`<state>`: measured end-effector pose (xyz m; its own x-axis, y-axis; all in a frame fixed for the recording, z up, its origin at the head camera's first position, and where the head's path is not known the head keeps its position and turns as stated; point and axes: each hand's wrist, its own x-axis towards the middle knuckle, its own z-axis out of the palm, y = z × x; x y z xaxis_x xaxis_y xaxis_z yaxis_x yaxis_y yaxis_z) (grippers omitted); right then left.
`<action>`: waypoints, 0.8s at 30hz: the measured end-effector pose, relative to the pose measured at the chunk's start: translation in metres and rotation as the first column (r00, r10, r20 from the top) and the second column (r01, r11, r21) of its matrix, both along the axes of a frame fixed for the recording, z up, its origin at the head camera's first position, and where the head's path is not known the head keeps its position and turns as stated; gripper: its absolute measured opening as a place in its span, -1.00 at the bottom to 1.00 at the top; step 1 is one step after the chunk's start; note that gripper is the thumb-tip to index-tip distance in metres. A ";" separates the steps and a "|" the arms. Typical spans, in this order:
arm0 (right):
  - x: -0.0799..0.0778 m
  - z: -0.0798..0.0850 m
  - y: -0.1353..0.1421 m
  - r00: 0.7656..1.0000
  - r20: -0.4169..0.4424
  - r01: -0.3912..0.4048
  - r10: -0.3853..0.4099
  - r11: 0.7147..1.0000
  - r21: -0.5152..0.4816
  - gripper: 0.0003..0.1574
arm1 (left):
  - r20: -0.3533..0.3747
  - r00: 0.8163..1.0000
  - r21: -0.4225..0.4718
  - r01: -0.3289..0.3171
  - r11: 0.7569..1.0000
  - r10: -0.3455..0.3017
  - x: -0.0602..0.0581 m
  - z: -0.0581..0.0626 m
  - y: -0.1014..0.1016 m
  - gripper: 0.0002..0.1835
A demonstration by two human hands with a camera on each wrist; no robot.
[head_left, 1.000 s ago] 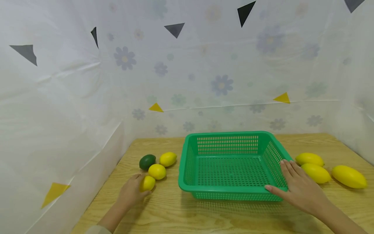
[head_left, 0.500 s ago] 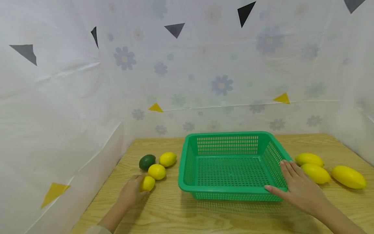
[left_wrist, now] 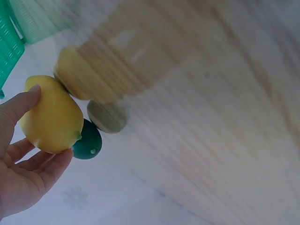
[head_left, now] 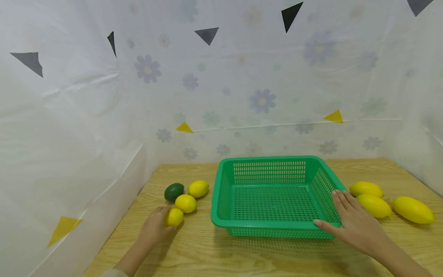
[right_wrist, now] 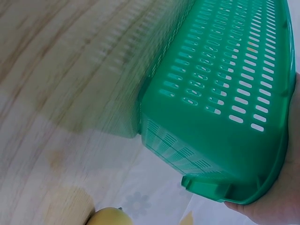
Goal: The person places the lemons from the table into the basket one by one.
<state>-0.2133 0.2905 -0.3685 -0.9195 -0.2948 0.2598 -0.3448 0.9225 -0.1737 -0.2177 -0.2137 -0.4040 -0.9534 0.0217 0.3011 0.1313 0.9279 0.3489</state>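
Head view: left hand point(head_left: 156, 227) at near left of the bench point(head_left: 204, 256), its grip closed around the near lemon point(head_left: 175, 217). Left wrist view shows the thumb on one side of this lemon and fingers curled against the other. Whether the lemon touches the wood cannot be told.

Just beyond it lies a second lemon point(head_left: 185, 204), with a third lemon point(head_left: 199, 189) farther back, nearer the basket. A dark green fruit point(head_left: 174, 192), smooth and oval, lies to the left of the third.

Right hand point(head_left: 358, 227): grip spread, fingers straight over the right rim of the green basket point(head_left: 277, 224), thumb apart on the near rim, the palm by the corner. Right wrist view catches only part of this hand, against the rim.

Basket: rectangular, upright on the bench right of the lemons, slotted walls and floor.

Right of the basket, three larger yellow fruits: a back fruit point(head_left: 366, 189), a middle fruit point(head_left: 374, 206) partly hidden behind the right hand, and an outer fruit point(head_left: 413, 210) farther right.

Background: white sheeting point(head_left: 221, 84) with pale flowers and dark and yellow triangles. A pale sleeve point(head_left: 115, 273) shows at the left wrist.
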 end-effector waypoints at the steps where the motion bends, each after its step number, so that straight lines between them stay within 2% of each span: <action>1: 0.000 0.000 0.000 1.000 0.001 -0.002 0.002 1.000 -0.001 0.19 | -0.005 1.000 0.004 0.001 1.000 -0.001 0.000 0.001 0.000 -0.38; 13: 0.001 0.002 0.000 1.000 -0.002 -0.009 0.009 1.000 0.017 0.18 | -0.076 0.997 0.012 0.030 0.999 -0.029 -0.001 0.011 0.004 -0.47; 24: 0.002 0.003 -0.001 1.000 0.000 -0.005 0.005 0.999 0.033 0.18 | -0.068 0.997 0.000 0.039 0.999 -0.039 -0.002 0.021 0.008 -0.42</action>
